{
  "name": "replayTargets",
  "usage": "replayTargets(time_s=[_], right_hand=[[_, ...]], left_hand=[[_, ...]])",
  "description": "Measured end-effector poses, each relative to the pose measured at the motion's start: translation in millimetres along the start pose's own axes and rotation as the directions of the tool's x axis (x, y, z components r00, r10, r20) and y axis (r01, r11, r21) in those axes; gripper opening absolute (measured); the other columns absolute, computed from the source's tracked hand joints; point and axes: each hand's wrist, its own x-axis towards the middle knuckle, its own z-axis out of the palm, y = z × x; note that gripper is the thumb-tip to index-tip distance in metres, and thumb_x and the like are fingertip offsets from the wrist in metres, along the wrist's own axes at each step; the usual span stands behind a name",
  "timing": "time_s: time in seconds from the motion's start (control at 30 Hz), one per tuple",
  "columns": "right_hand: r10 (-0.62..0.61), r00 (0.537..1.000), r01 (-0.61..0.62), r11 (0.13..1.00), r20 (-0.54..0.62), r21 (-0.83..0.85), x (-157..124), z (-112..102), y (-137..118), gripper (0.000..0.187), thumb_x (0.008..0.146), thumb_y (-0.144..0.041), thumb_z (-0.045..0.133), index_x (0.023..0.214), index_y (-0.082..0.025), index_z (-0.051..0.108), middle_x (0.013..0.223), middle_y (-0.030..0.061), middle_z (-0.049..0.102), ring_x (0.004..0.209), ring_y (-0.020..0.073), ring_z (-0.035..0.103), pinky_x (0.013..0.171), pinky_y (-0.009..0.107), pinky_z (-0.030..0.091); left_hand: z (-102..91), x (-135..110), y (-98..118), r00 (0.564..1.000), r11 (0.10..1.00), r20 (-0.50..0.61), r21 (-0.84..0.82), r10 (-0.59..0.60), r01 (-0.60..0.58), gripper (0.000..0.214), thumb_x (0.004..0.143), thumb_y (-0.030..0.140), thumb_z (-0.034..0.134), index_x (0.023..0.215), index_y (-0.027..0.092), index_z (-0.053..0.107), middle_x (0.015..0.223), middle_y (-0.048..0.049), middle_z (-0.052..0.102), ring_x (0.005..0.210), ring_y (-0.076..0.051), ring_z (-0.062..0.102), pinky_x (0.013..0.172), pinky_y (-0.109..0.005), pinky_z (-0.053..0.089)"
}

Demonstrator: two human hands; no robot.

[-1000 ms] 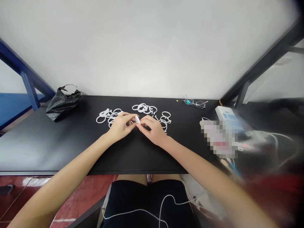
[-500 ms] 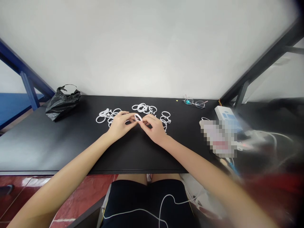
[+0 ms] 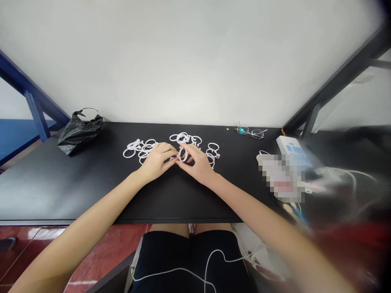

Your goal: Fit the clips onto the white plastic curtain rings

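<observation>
Upright between both hands is a white plastic curtain ring (image 3: 186,155). My left hand (image 3: 158,160) pinches its left side with thumb and fingertips. My right hand (image 3: 199,163) curls around the ring from the right, thumb below and fingers above; the fingertips of both hands nearly meet. More white rings lie on the black table around the hands: a left group (image 3: 138,143) partly behind my left hand, a middle group (image 3: 183,138) beyond the hands, and a right group (image 3: 217,155) partly covered by my right hand.
A black plastic bag (image 3: 80,135) stands at the table's back left. Eyeglasses (image 3: 252,133) lie at the back right. Nearer on the right are a white and blue box (image 3: 292,149), a blurred-out flat object (image 3: 281,179) and white cables. A white wall rises behind the table.
The ring has turned from a slant to upright and shifted slightly right. My right fingers have opened out around it, and my left fingers have closed in at its left side.
</observation>
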Motion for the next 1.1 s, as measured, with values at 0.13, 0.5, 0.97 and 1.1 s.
replayTargets(time_s=[0.13, 0.5, 0.97, 1.1], right_hand=[[-0.030, 1.000, 0.030, 1.000, 0.005, 0.000, 2.0, -3.2, -0.4, 0.044, 0.086, -0.022, 0.063, 0.130, -0.022, 0.054, 0.117, 0.0097, 0.064, 0.091, 0.0170, 0.065, 0.066, 0.027, 0.059], [-0.027, 0.999, 0.027, 1.000, 0.020, 0.006, 0.8, -4.6, 0.1, 0.033, 0.087, -0.028, 0.064, 0.120, -0.021, 0.058, 0.097, 0.0052, 0.063, 0.069, 0.0129, 0.059, 0.067, 0.029, 0.058], [0.028, 0.999, -0.036, 0.952, -0.030, -0.305, 1.7, -7.1, 4.2, 0.035, 0.085, -0.026, 0.066, 0.120, -0.021, 0.062, 0.129, 0.0141, 0.057, 0.120, 0.0300, 0.054, 0.103, 0.053, 0.045], [0.121, 0.991, -0.080, 0.877, 0.057, -0.474, 0.5, -9.2, 11.2, 0.032, 0.081, -0.026, 0.071, 0.111, -0.015, 0.067, 0.133, 0.0191, 0.054, 0.126, 0.0375, 0.048, 0.104, 0.061, 0.039]], left_hand=[[0.5, -0.3, -0.3, 1.000, 1.000, 0.024, -0.012, -0.002, 0.003, 0.025, 0.098, 0.034, 0.046, 0.097, 0.019, 0.066, 0.096, -0.0085, 0.067, 0.091, -0.023, 0.056, 0.086, -0.040, 0.041], [-2.9, 1.2, 5.2, 0.999, 0.991, 0.050, -0.132, -0.019, 0.026, 0.022, 0.096, 0.030, 0.047, 0.092, 0.019, 0.066, 0.090, -0.0069, 0.066, 0.085, -0.021, 0.056, 0.086, -0.039, 0.043], [-5.3, -0.8, -9.1, 0.985, 0.970, -0.068, 0.174, -0.158, 0.168, 0.024, 0.092, 0.033, 0.051, 0.078, 0.021, 0.066, 0.076, -0.0043, 0.065, 0.078, -0.021, 0.055, 0.087, -0.043, 0.040], [-4.3, -4.1, -16.6, 0.969, 0.938, -0.119, 0.249, -0.215, 0.239, 0.025, 0.090, 0.031, 0.053, 0.070, 0.021, 0.063, 0.071, -0.0047, 0.063, 0.077, -0.023, 0.056, 0.084, -0.043, 0.040]])
